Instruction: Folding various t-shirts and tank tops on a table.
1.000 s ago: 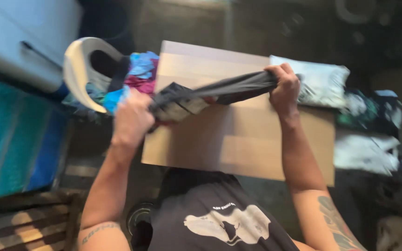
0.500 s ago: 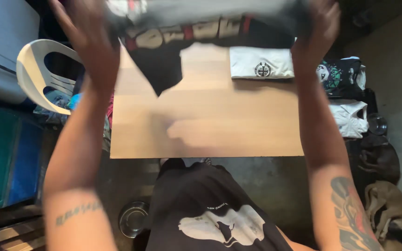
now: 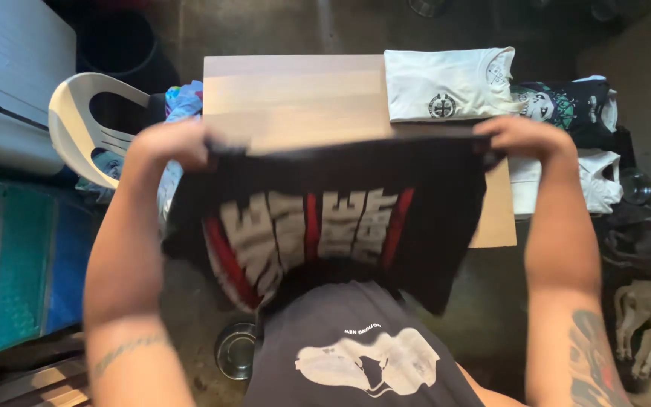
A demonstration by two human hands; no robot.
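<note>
Black cotton T-shirt [image 3: 325,226] with red and cream print is held taut above the pale wooden board [image 3: 295,98], its long edge stretched crosswise and pinched closed between left hand [image 3: 171,143] and right hand [image 3: 518,136], cloth hanging toward the body.

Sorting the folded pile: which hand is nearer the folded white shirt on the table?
Right. The right hand grips the black shirt just below the folded white shirt; the left hand holds the far corner, by the white chair.
</note>
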